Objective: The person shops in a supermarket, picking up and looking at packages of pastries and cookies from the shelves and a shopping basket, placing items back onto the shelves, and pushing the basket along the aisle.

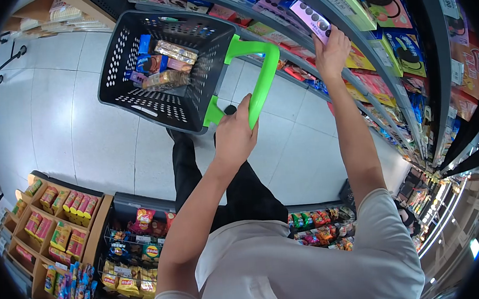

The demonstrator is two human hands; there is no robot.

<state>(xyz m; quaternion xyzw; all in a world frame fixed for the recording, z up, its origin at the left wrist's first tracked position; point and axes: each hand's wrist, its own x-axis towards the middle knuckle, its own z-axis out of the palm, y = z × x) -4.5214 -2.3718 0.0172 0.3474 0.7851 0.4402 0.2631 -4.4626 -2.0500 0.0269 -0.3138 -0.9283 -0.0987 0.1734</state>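
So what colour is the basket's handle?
Bright green handle, gripped by the left hand, in the head view.

A shop aisle: long shelves packed with boxed biscuits and price tags, wooden snack displays on a tiled floor, a black shopping basket holding packets.

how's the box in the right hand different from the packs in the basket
The box is light purple with dark round cookies pictured; the packs are blue, gold and brown. The box sits at the shelf edge, gripped by the right hand; the packs lie loose in the basket, which the left hand carries by its green handle. All are packaged snacks.
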